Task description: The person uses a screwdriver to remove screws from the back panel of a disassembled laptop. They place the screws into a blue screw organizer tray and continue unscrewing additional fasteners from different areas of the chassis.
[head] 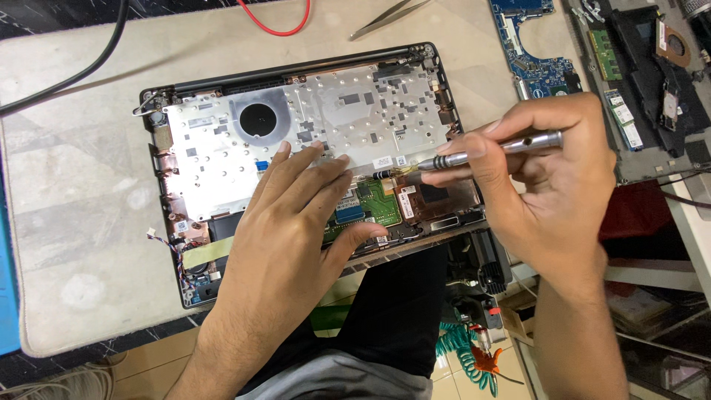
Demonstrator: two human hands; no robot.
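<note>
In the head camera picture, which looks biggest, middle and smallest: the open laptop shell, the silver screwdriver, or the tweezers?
1. Open laptop shell, by far the biggest.
2. Silver screwdriver, held in the right hand.
3. Tweezers, partly cut off at the top edge, so the last two are unsure.

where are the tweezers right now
In the head view the metal tweezers lie at the top centre of the mat, just above the opened laptop base and right of the red wire.

Left hand (292, 222) lies flat, fingers (311, 174) spread; right hand (548, 185) pinched shut.
</note>
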